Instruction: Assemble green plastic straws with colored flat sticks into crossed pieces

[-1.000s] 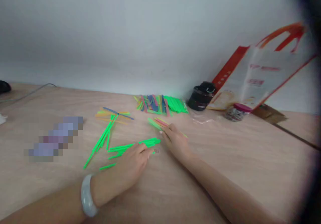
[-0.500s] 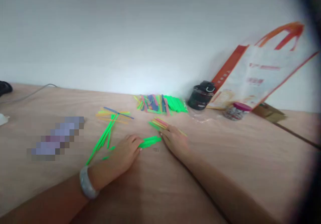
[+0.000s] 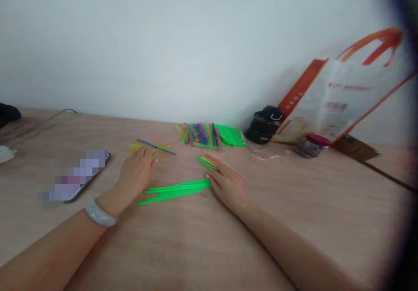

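My left hand (image 3: 139, 169) is lowered over loose green sticks, largely hidden beneath it; the fingers reach forward, thumb apart. Just beyond its fingertips lies a crossed pile of yellow, orange and blue sticks (image 3: 166, 151). A bundle of flat green sticks (image 3: 178, 189) lies lengthwise on the table between my hands, roughly aligned. My right hand (image 3: 227, 186) rests with extended fingers over pink, yellow and green sticks (image 3: 209, 160). Its thumb side touches the right end of the green bundle.
Behind the hands lies a pack of coloured sticks (image 3: 209, 135). To the right stand a black bottle (image 3: 264, 125), a jar with a dark pink lid (image 3: 311, 146) and a white-and-orange bag (image 3: 333, 95). A phone (image 3: 78, 178), partly blurred, lies left.
My left hand has let go of the green bundle and moved left and forward over the loose green sticks. The bundle now lies uncovered. My right hand has hardly moved.
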The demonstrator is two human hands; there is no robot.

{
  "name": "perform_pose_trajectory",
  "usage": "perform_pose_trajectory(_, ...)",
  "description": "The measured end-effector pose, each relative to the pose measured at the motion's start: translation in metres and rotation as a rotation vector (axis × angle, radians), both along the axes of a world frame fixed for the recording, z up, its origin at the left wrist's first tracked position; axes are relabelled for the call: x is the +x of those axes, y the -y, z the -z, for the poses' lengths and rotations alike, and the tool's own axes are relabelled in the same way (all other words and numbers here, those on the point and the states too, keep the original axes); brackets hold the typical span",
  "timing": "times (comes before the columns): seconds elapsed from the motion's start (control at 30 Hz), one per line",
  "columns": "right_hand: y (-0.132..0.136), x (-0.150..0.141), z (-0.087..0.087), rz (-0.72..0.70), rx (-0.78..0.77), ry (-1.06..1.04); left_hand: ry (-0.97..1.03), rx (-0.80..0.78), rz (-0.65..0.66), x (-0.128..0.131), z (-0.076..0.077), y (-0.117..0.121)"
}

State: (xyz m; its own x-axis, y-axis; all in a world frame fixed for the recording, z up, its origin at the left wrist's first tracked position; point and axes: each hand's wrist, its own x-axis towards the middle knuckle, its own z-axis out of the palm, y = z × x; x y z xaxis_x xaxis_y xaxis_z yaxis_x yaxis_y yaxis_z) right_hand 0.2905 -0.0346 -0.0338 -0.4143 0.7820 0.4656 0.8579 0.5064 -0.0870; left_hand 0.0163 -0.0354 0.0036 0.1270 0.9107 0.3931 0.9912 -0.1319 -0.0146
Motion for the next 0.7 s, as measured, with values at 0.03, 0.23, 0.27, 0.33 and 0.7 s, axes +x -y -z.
perform_pose_trajectory(0.03, 0.001, -0.001, 0.000, -0.016, -0.005, -0.017, -0.030, -0.028, -0.048, -0.006, -0.001, -0.003)
perform_pose_trajectory(0.23, 0.003, -0.002, 0.000, -0.056, -0.025, -0.063, -0.076, -0.233, -0.102, -0.019, 0.001, -0.012)
perform_pose_trajectory(0.27, 0.003, -0.002, 0.000, -0.058, -0.027, -0.067, -0.073, -0.243, -0.106, -0.019, 0.001, -0.012)
perform_pose_trajectory(0.33, 0.004, -0.001, -0.001, -0.063, -0.034, -0.086, -0.071, -0.249, -0.111, -0.018, -0.002, -0.012)
perform_pose_trajectory(0.7, 0.024, -0.028, -0.011, -0.125, -0.510, -0.771, 0.228, -0.043, 0.354, 0.038, 0.000, 0.035)
